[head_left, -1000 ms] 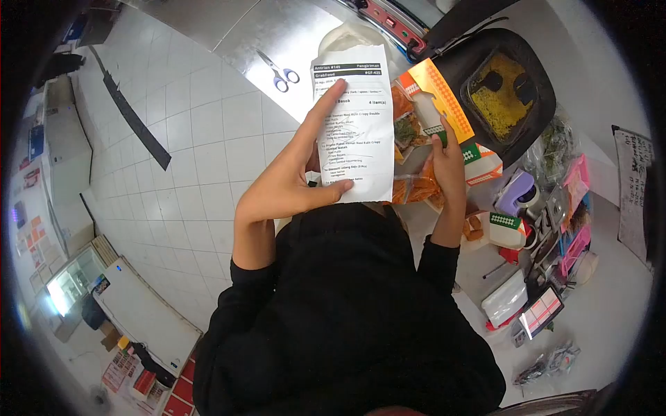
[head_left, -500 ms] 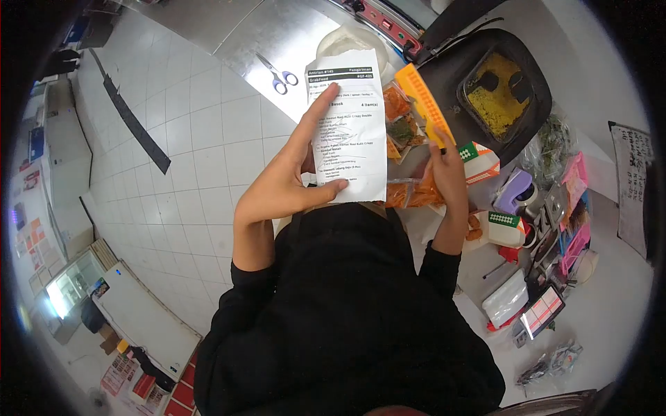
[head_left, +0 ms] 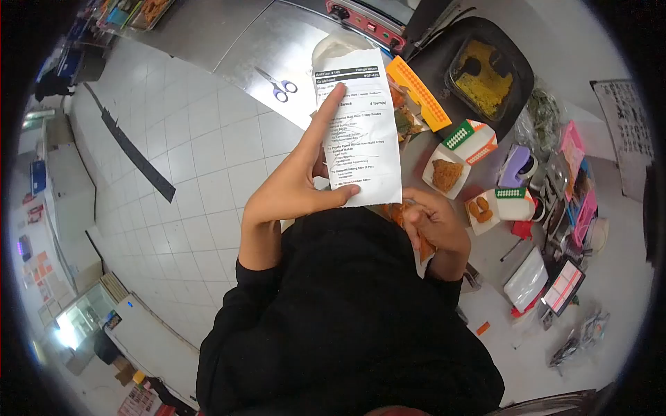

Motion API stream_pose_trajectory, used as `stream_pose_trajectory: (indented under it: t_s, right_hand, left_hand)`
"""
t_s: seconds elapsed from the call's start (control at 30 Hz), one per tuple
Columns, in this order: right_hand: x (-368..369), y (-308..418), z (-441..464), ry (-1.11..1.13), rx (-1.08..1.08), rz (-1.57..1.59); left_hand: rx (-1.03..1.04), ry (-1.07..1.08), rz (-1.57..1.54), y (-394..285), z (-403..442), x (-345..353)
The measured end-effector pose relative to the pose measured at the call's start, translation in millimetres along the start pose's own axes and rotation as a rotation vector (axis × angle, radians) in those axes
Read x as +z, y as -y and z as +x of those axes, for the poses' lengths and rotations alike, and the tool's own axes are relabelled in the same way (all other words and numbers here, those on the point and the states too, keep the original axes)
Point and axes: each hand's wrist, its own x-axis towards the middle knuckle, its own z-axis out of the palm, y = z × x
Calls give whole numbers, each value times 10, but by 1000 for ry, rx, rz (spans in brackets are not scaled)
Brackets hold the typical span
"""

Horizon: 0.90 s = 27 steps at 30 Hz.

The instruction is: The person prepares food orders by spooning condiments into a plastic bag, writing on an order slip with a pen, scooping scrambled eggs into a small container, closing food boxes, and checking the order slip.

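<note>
My left hand (head_left: pixel 298 173) holds a long printed paper receipt (head_left: pixel 364 145) up in front of me, thumb at its lower edge and index finger across its upper text. Just off the receipt's lower right corner, my right hand (head_left: pixel 440 225) is curled at a clear packet of orange-red food (head_left: pixel 427 249), close to my black clothing. The receipt and fingers hide much of that packet. Behind the receipt's right edge stand a yellow-orange carton (head_left: pixel 420 93) and a partly covered tray of food (head_left: pixel 409 123).
Scissors (head_left: pixel 277 87) lie on the steel counter. To the right are an open carton with a fried piece (head_left: pixel 446 175), another with small nuggets (head_left: pixel 479 206), a black tray of yellow food (head_left: pixel 482 76), a purple tape dispenser (head_left: pixel 512 166) and a tablet (head_left: pixel 563 286).
My right hand has left the yellow-orange carton and come down towards my body, to the orange-red packet. The fried piece in its carton now shows. My left hand still holds the receipt.
</note>
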Motion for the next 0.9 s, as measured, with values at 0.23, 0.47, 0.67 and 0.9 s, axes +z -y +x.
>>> stream_pose_trajectory:
  t_s: [0.23, 0.47, 0.67, 0.9]
  right_hand:
    - [145, -432, -304, -369, 122, 283]
    - [497, -3274, -1287, -769, 762, 292]
    - [645, -3266, -1572, -603, 1038, 484]
    - [747, -4080, -2227, -518, 1126, 516]
  left_hand:
    - [-5, 60, -75, -11, -285, 14]
    - [-27, 143, -116, 119, -448, 103]
    - [-44, 206, -73, 221, -516, 217]
    - [11, 130, -1, 287, -619, 376]
